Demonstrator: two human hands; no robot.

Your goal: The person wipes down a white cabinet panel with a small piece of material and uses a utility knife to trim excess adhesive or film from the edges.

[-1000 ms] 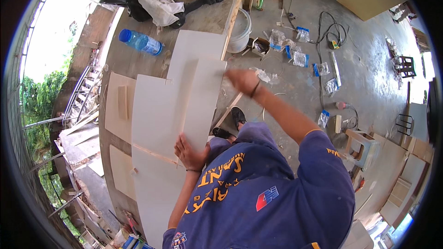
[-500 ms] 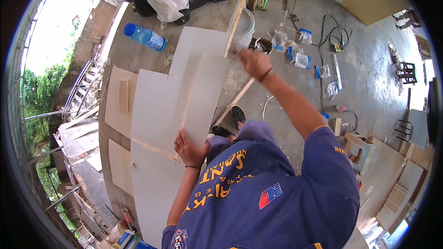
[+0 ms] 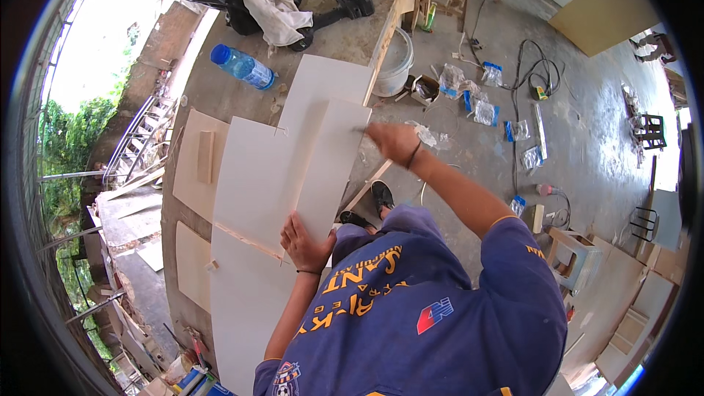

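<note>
My left hand [image 3: 306,243] lies with its fingers stretched over the near end of a narrow white board [image 3: 331,158]. This board rests lengthwise on a larger white panel [image 3: 253,172] in front of me. My right hand [image 3: 394,144] is closed in a fist, slightly blurred, just right of the narrow board's far end. A small dark tip shows at its fingers, too smeared to name. Below the left hand, a rough-edged seam [image 3: 246,238] separates the larger panel from another white panel [image 3: 246,301].
A blue-capped water bottle [image 3: 243,67] lies beyond the panels at the left. A white bucket [image 3: 394,66] stands behind a wooden strip [image 3: 392,22]. Several plastic bags of hardware [image 3: 485,111] and a black cable [image 3: 532,66] lie on the floor at right.
My right hand has come down and slightly left, toward the narrow board's edge. My left hand stays on the board. The whole view has shifted a little.
</note>
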